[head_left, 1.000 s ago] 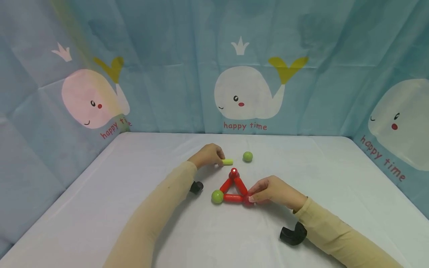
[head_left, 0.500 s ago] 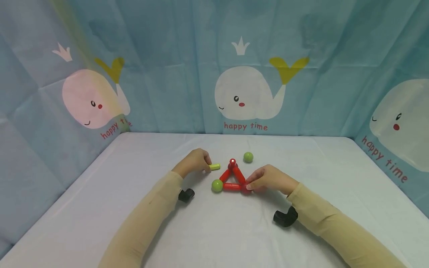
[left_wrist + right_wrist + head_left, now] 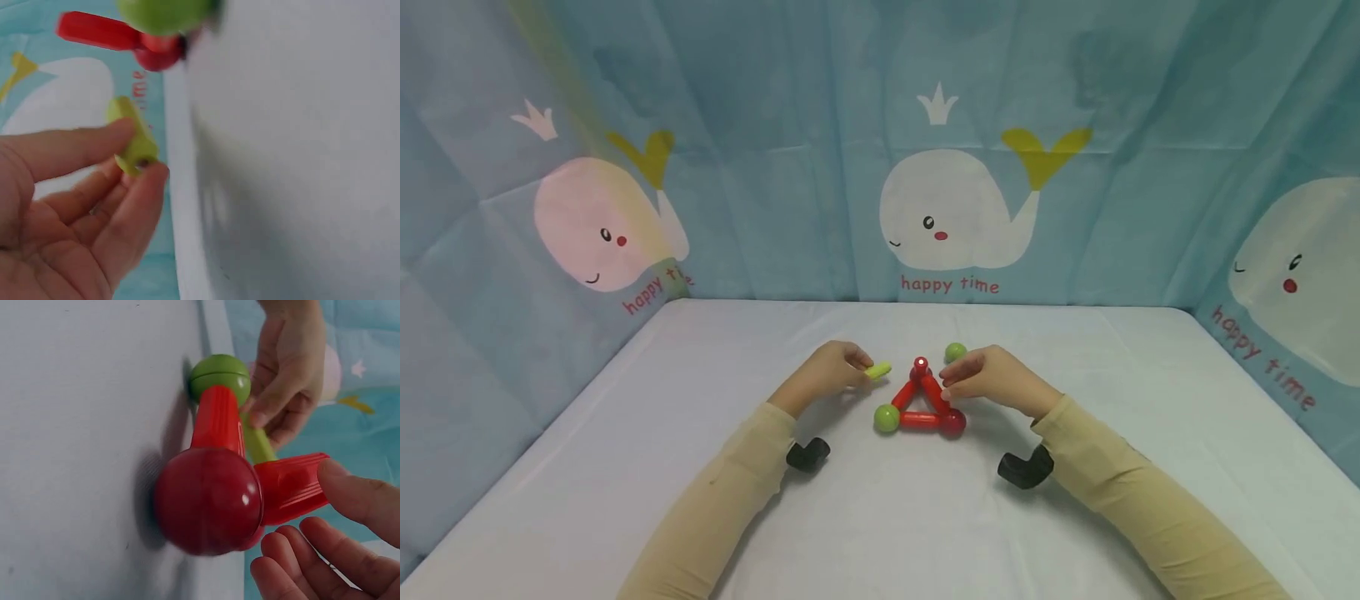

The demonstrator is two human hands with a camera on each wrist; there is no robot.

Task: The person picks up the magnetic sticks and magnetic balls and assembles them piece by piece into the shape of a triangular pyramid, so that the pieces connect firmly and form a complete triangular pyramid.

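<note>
My left hand (image 3: 829, 371) pinches a short yellow-green stick (image 3: 878, 370) between thumb and finger, left of a triangle of red sticks. A small dark metal-looking spot shows in the yellow-green stick's end (image 3: 142, 164). The triangle has a green ball (image 3: 887, 418) at its front left corner, a red ball (image 3: 952, 422) at its front right and another at the back. From the back ball a red stick (image 3: 294, 487) stands up. My right hand (image 3: 996, 379), fingers relaxed and apart, hovers by the triangle's right side; its thumb overlaps the upright stick in the right wrist view.
A loose green ball (image 3: 955, 352) lies behind the triangle, near the right fingers. Black curved pieces (image 3: 808, 455) sit at both wrists. A white cloth covers the table (image 3: 880, 533), with a blue whale-print curtain (image 3: 820, 208) behind and at both sides.
My right hand has let go of the front right red ball and moved back. The triangle was shifted away from me. My left hand has drawn the yellow-green stick leftward and tilted it.
</note>
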